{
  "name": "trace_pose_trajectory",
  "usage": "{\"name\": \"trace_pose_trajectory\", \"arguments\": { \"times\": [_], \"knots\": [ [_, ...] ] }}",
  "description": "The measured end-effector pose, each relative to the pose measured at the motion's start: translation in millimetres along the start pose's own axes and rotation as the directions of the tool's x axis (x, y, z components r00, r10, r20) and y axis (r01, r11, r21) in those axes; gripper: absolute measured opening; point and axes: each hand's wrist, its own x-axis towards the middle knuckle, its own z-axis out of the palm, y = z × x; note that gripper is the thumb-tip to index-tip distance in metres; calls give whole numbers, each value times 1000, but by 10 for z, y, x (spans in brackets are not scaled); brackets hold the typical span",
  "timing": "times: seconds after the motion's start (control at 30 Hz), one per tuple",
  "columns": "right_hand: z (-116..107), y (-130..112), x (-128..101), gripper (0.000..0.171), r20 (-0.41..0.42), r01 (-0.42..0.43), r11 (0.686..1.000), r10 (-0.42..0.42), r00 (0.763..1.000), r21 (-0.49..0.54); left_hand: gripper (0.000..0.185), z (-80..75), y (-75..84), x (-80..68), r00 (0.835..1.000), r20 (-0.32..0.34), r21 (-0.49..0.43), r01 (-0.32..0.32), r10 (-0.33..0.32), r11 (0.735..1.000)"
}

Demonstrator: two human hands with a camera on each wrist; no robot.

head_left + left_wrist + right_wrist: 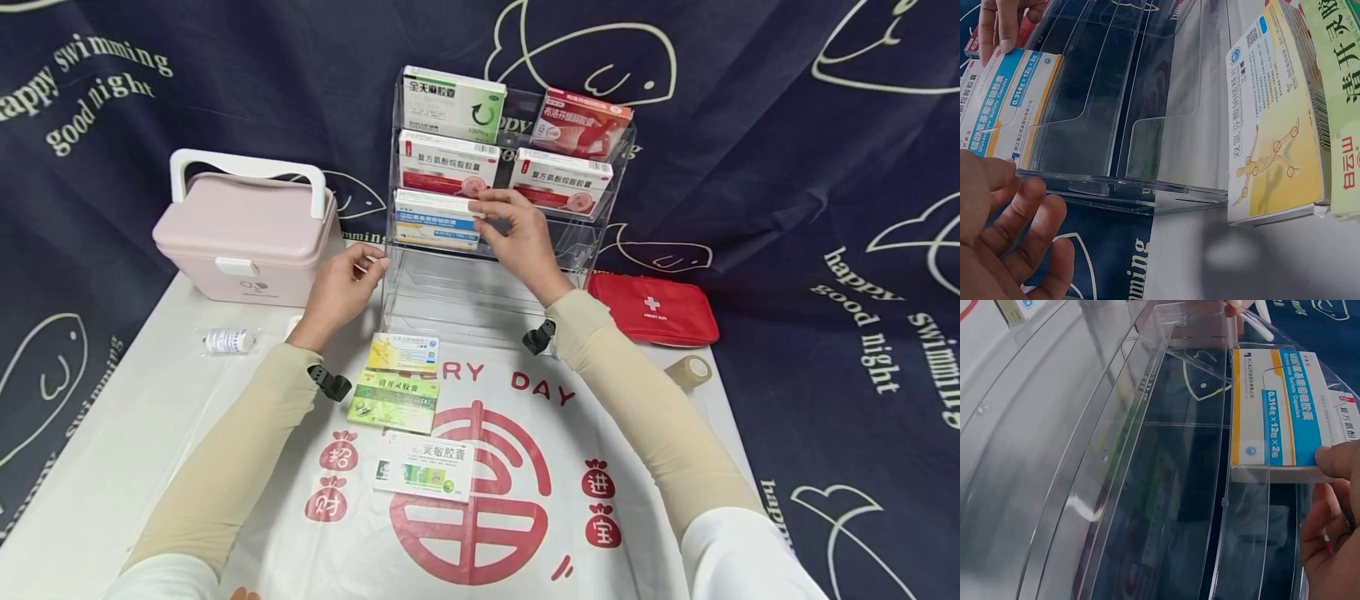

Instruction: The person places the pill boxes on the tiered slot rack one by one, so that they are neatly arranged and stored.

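Pinching the blue-and-white medicine box [437, 220] at its top right corner, right hand [520, 240] sits frame centre, box seated in the left third-tier slot of the clear acrylic rack [592, 218]. Left hand [341, 287] hovers by the rack's lower left edge, fingers loosely curled, holding nothing. Yellow box [403, 352] lies just below; pink case [243, 236] further left.

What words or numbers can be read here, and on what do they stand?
"happy swimming good night": dark backdrop cloth.
"0.314g x 12s x 2": blue and white box on the clear rack.
"FIRST AID", tiny: red pouch.
"DAY": white table cover.
"清开灵胶囊": green box.
Small print on the other boxes is too blurred to read.
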Motion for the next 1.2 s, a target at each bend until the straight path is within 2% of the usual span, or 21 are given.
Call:
{"name": "trace_pose_trajectory", "arguments": {
  "times": [0.17, 0.33, 0.43, 0.57, 0.7, 0.83, 0.93, 1.0, 1.2],
  "knots": [
    [-39, -44, -95, 26, -34, 18, 1000, -18, 999, 6, 24, 8, -6, 0, 1000, -4, -3, -4, 4, 1000],
    [-99, -112, -359, 18, -51, -9, 995, 15, 999, 101, 25, 16, -6, 1, 1000, 1, 0, -5, 5, 1000],
    [-129, -120, -626, 17, -9, -32, 989, 34, 999, 146, 25, 20, -6, 3, 1000, 3, 2, -8, 8, 1000],
    [-138, -71, -1093, 17, 110, -82, 983, 64, 992, 162, 25, 17, -4, 5, 1000, 3, -3, -9, 9, 1000],
    [-96, -3, -1635, 20, 262, -154, 975, 108, 959, 161, 25, 9, 1, -3, 1000, 5, -10, -3, 3, 1000],
    [-38, -10, -2142, 23, 402, -242, 957, 162, 901, 158, 25, -1, 1, -17, 1000, 5, -12, 4, -4, 1000],
    [1, -65, -2416, 25, 464, -302, 941, 203, 862, 150, 24, -5, 6, -16, 1000, -3, -15, 1, -1, 1000],
    [33, -103, -2542, 28, 480, -306, 942, 205, 853, 140, 24, -4, 7, -11, 1000, -8, -15, -4, 4, 1000],
    [127, -183, -2767, 36, 477, -286, 955, 217, 852, 74, 25, 10, -6, -1, 1000, -3, -11, 0, 0, 1000]
  ]
}}
